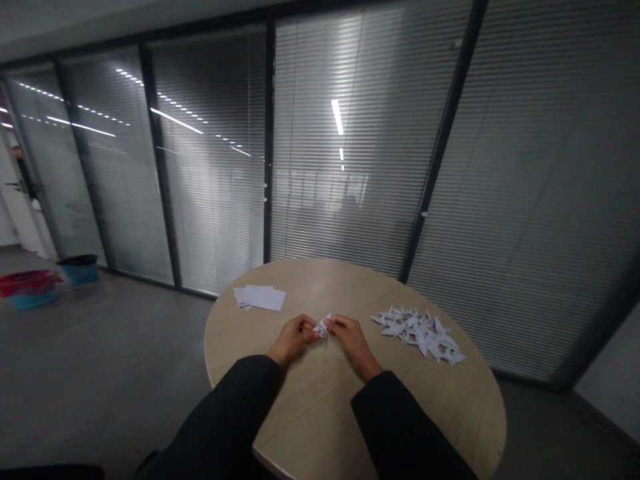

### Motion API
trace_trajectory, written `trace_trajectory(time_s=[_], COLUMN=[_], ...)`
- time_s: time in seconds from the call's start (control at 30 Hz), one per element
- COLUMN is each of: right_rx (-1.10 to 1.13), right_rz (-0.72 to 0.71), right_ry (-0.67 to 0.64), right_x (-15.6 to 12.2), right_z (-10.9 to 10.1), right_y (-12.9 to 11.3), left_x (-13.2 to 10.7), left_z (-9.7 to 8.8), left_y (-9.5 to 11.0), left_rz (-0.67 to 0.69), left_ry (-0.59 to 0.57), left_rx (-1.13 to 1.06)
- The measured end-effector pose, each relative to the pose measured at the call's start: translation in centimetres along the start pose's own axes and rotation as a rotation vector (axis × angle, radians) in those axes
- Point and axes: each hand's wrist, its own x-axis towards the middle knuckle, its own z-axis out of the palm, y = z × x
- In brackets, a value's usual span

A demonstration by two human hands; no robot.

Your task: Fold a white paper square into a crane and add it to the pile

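Observation:
Between my two hands, over the middle of the round table, is a small piece of folded white paper (323,325). My left hand (296,338) pinches its left side with thumb and fingertips. On the other side, my right hand (351,340) grips the paper's right edge, fingers closed. The fingertips cover parts of the folds, so its exact shape is unclear. To the right lies a loose heap of folded white paper pieces (420,333) with pointed ends. Flat white paper sheets (260,297) overlap in a small stack at the table's far left.
The pale wooden round table (300,427) stands close to a glass partition with blinds (350,200). Two bins sit on the floor at left, a blue bin with a red liner (31,288) and a blue bin with a dark liner (80,269). A person (24,173) is partly visible by the far-left door.

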Motion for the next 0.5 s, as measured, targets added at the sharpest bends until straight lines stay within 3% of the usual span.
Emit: trace_trajectory(time_s=[0.13, 0.5], right_rx=[0.056, 0.433], right_rz=[0.047, 0.238], right_ry=[0.016, 0.050], right_x=[-0.2, -0.3], right_z=[-0.1, -0.3], right_y=[-0.4, -0.5], left_x=[-0.1, -0.5], left_z=[0.1, 0.5], left_y=[0.4, 1.7], left_rz=[-0.019, 0.049], left_ry=[-0.072, -0.090], left_rx=[0.057, 0.057])
